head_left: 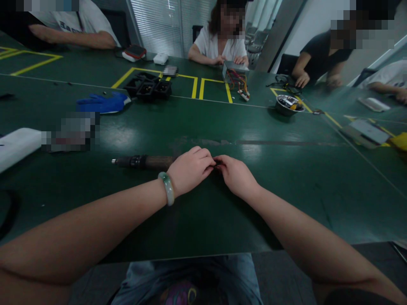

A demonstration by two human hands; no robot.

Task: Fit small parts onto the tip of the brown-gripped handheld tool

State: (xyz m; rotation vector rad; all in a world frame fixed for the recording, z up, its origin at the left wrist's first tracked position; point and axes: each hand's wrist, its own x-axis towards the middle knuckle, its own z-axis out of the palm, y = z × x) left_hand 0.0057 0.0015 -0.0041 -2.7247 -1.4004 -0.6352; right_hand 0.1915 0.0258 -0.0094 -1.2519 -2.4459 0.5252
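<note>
My left hand (pixel 192 168), with a jade-like bangle at the wrist, and my right hand (pixel 238 173) meet low over the green table. The fingertips of both pinch a small dark piece (pixel 217 163); most of it is hidden, and its kind cannot be made out. A dark electric screwdriver (pixel 140 162) lies on its side just left of my left hand, its metal tip pointing left. Its rear end disappears behind my left hand, so I cannot tell whether the two touch.
A blue glove (pixel 103 103), black plastic housings (pixel 148 87) and a white box (pixel 20 146) lie to the left. Farther back are a metal bowl (pixel 288 111) of parts and a power supply with wires (pixel 235 73). Several people sit around the table (pixel 197 228).
</note>
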